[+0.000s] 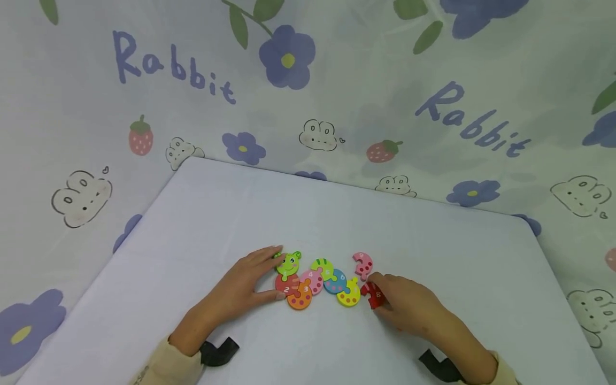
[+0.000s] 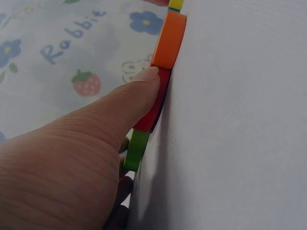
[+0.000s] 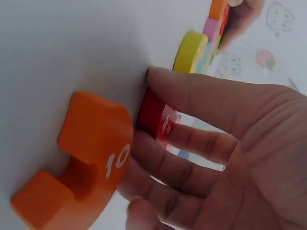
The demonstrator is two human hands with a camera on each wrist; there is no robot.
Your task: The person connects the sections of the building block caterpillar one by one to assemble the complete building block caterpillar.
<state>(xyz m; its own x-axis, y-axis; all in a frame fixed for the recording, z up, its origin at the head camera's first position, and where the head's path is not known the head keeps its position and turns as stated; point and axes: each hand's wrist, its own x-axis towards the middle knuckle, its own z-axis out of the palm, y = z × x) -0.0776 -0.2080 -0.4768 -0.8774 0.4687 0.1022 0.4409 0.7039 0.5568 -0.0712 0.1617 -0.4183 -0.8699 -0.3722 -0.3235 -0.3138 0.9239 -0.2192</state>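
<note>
A wooden caterpillar puzzle lies on the white table in a zigzag chain. It runs from the green smiling head piece (image 1: 287, 265) through the red 2 piece (image 1: 285, 283) and orange 3 piece (image 1: 299, 297) to the yellow piece (image 1: 348, 295). My left hand (image 1: 240, 286) holds the head end, thumb against the red edge and fingers about the green head. With thumb and fingers, my right hand (image 1: 409, 302) pinches the red 8 piece (image 1: 374, 295), just right of the yellow piece. A loose pink 9 piece (image 1: 364, 264) lies beyond it. Under the right hand sits an orange 10 piece (image 3: 103, 165).
The white tabletop (image 1: 216, 214) ends at a back edge against a curtain (image 1: 337, 69) printed with rabbits, flowers and strawberries. Black straps (image 1: 218, 353) show at both wrists, beside light sleeves.
</note>
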